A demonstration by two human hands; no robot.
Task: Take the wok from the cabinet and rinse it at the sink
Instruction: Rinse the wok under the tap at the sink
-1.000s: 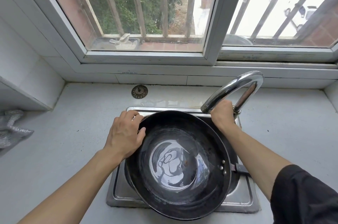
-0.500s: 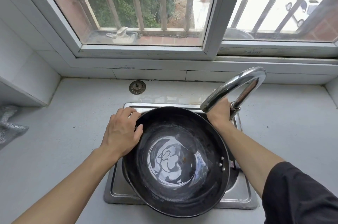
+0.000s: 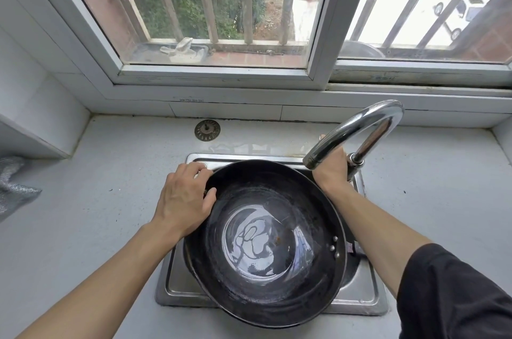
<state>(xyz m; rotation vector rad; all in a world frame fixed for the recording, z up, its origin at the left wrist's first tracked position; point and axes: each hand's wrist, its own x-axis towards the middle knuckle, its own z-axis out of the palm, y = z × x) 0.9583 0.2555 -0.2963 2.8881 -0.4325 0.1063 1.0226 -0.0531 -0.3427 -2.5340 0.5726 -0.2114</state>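
A black wok lies over the steel sink and covers most of the basin. A shallow pool of water shines in its bottom. My left hand holds the wok's left rim, thumb on the inside and fingers over the edge. My right hand is wrapped round the base of the chrome tap, behind the wok's far right rim. The tap's spout curves over to the left and ends above the wok. No stream of water shows. The wok's handle stub pokes out under my right forearm.
A metal sink strainer lies on the white counter behind the sink. A grey cloth sits at the left edge. A window with bars runs along the back wall. Tiled walls close in at both far corners.
The view has tilted a little. My left hand has shifted slightly along the wok's rim. My right hand stays on the tap, and the water in the wok still ripples.
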